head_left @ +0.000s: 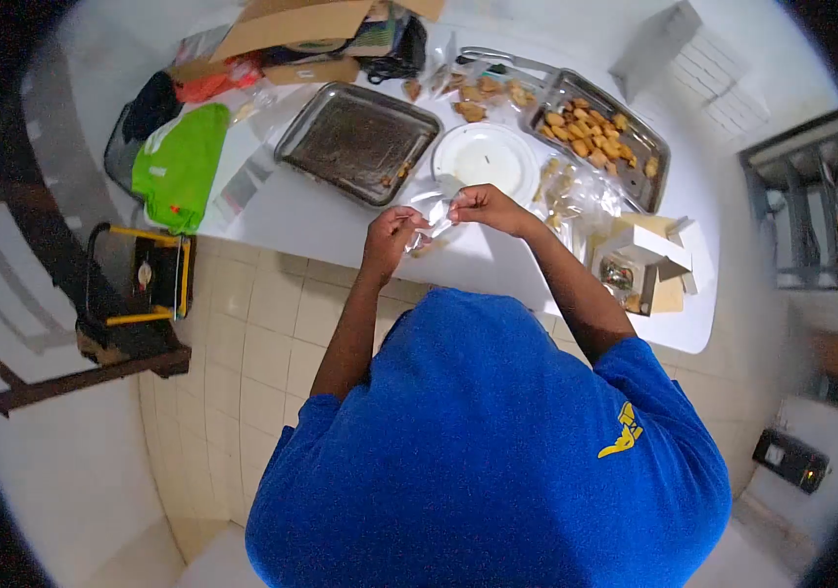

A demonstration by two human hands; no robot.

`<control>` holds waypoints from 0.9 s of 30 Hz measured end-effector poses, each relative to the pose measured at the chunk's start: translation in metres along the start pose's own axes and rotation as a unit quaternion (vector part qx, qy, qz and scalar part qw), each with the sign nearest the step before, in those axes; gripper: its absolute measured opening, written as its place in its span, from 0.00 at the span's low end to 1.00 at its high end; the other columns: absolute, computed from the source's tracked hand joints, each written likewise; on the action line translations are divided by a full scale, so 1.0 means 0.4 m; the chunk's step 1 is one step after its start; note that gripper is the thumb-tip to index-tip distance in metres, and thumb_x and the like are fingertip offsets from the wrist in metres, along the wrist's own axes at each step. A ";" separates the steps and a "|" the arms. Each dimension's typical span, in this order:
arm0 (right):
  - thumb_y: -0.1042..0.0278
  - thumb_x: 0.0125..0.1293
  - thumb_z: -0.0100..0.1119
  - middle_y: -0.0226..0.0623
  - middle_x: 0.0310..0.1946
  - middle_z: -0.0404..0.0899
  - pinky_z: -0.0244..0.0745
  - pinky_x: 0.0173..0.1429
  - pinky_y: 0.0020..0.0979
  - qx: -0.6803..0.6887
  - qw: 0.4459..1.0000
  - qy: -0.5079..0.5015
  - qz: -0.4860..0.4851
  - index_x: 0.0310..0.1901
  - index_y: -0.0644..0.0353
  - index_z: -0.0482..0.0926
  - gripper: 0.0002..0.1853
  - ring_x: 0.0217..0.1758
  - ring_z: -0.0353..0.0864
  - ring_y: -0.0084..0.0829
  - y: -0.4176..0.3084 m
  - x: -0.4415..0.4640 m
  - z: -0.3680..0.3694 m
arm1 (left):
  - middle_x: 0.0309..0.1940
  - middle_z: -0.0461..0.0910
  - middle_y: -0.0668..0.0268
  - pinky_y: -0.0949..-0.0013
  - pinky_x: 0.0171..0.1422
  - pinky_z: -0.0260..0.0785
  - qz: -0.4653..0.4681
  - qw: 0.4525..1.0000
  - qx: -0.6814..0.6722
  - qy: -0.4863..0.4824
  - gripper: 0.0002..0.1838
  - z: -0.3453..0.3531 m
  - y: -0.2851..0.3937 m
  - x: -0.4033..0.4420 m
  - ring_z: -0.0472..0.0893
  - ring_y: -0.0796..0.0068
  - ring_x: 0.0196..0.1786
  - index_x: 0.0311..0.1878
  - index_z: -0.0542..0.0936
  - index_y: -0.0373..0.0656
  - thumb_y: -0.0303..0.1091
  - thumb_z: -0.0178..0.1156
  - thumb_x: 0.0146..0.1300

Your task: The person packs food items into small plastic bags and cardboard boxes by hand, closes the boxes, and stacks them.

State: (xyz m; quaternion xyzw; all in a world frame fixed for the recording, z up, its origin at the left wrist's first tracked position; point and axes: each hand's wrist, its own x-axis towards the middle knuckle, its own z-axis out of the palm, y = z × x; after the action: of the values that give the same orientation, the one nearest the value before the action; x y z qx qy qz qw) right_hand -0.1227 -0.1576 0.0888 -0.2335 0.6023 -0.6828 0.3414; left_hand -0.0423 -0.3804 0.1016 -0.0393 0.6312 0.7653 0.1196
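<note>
Because the clear plastic bag (436, 218) is thin and full of glare, its mouth and its contents, if any, cannot be made out. It is held just over the table's near edge. The left hand (395, 235) has its fingers drawn narrow, pinching the bag's left side; the right hand (488, 208) pinches the opposite side, its other fingers curled.

Clock directions are taken from the hands, twelve being straight ahead. The blue shirt (488, 441) hides much of the floor; dark lens borders crop the corners. Contents of the cardboard box (292, 29) at eleven are partly obscured, and glare blurs the filled bags (576, 201) between two and three.

On the white table (277, 220), a stained dark tray (355, 137) lies at eleven and a white plate (527, 186) at one. A second tray (656, 186), at two, bears golden-brown pieces (586, 132). An open white box (649, 250) sits at three, a green bag (184, 162) at ten.

Beyond the table, pale tiles (267, 338) cover the floor. A yellow-and-black frame (145, 318) stands near nine, a shelf rack (831, 206) at three, its details blurred.
</note>
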 end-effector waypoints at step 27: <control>0.73 0.57 0.63 0.36 0.31 0.81 0.73 0.45 0.30 -0.241 0.946 0.217 -0.021 0.35 0.59 0.83 0.04 0.38 0.79 0.30 0.200 -0.353 0.121 | 0.35 0.83 0.60 0.65 0.48 0.73 0.009 0.938 0.284 -0.199 0.10 0.059 -0.223 -0.036 0.82 0.68 0.40 0.39 0.79 0.38 0.35 0.57 0.64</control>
State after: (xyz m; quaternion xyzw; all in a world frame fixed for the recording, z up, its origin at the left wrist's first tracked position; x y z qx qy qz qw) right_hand 0.0203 -0.0875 0.0311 -0.1677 0.8032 -0.5584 0.1220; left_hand -0.0056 -0.3437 0.0240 0.1550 0.7859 0.5477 0.2415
